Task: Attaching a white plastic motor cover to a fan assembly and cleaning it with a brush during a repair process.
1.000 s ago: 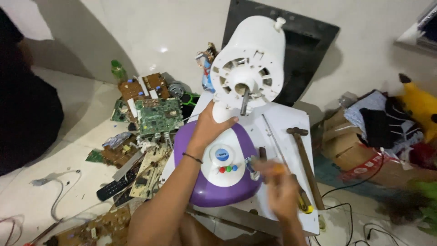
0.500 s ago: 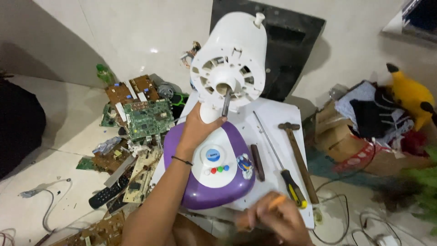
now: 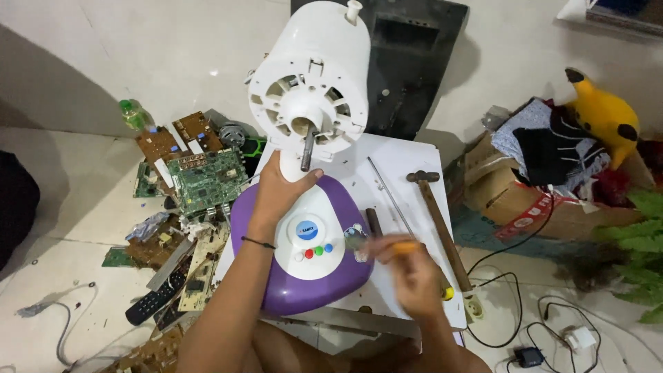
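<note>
A white fan motor housing stands on a neck rising from a purple and white fan base, its metal shaft pointing down toward the viewer. The base sits on a white bench in the middle of the view. The left hand wraps around the neck just under the housing, fingers pressed around it. The right hand, at 5 o'clock from the base, is blurred; it is closed around an orange-handled tool, whose tip I cannot make out. At 3 o'clock from the base lie a thin metal rod and a hammer, side by side on the bench. At 9 o'clock, on the floor, lies a heap of circuit boards with a remote control near its lower edge. A yellow plush toy sits at 2 o'clock.
</note>
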